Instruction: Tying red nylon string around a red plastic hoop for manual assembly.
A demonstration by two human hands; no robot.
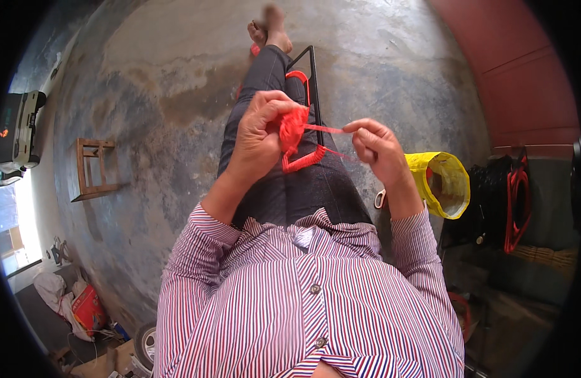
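Note:
My left hand [260, 135] is closed around a bunched bundle of red plastic strip [293, 131] above my thighs. From the bundle a flat red strand [325, 129] runs to my right hand [380, 146], whose thumb and forefinger pinch its end. A thin black frame [315, 94] lies across my legs. Red strip is wound tightly round its near end, making a ribbed red edge [306, 161], and more red wrapping [297, 74] shows farther up. The bundle and my left hand hide part of the frame.
A yellow woven bag [423, 167] stands right of my right hand, with a scissors handle [380, 200] beside it. Black items with red trim [516, 205] lie farther right, near a red door [511, 75]. A small wooden stool [92, 188] stands on the concrete floor at left.

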